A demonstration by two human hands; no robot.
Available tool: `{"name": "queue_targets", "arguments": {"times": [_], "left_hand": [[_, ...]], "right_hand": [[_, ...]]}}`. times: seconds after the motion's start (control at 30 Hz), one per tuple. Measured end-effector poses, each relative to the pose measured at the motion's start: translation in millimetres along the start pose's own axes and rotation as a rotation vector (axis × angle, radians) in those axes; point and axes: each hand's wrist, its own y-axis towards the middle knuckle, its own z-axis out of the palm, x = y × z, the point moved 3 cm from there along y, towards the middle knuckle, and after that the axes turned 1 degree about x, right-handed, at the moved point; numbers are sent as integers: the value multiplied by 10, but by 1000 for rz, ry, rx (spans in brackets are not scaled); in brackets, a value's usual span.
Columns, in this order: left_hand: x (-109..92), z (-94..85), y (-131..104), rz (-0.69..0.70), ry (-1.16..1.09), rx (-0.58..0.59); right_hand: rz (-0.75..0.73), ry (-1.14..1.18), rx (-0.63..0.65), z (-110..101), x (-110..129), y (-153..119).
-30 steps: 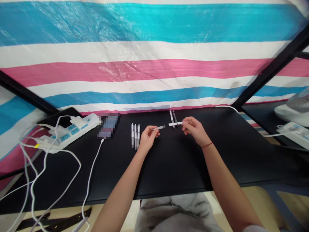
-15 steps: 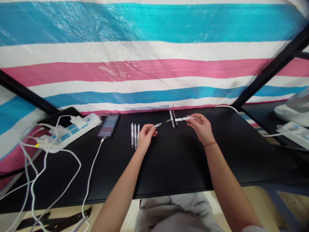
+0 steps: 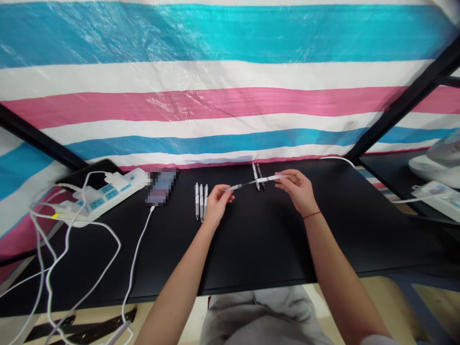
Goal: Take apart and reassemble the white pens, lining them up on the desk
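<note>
My left hand point(image 3: 217, 205) pinches the grey front section of a pen point(image 3: 236, 187) between thumb and fingers. From that section a thin dark refill point(image 3: 247, 183) sticks out to the right. The white pen barrel point(image 3: 266, 178) is in the fingertips of my right hand point(image 3: 298, 190), its open end meeting the refill's tip; how far the tip goes in, I cannot tell. Three white-and-grey pens point(image 3: 201, 201) lie side by side left of my left hand. Behind the held parts lie a white pen point(image 3: 256, 178) and a darker pen-like piece point(image 3: 261, 182).
A blurred-out phone point(image 3: 161, 188) with a white charging cable point(image 3: 134, 261) lies on the black table point(image 3: 251, 249). At the left stands a white power strip point(image 3: 108, 197) with plugs and tangled cords. A striped sheet point(image 3: 230, 110) hangs behind the table.
My right hand has shifted the barrel slightly left, so its end now meets the refill's tip, covering some of the former gap. My left hand has hardly moved.
</note>
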Motion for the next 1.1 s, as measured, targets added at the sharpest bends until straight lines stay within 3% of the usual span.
{"name": "queue_targets", "arguments": {"times": [0.47,1.1], "left_hand": [[14,44,-14,28,86,98],[14,40,-4,-6,84,107]], "right_hand": [[42,1,118,212,-1,-80],[46,29,152,195,0,-76]]}}
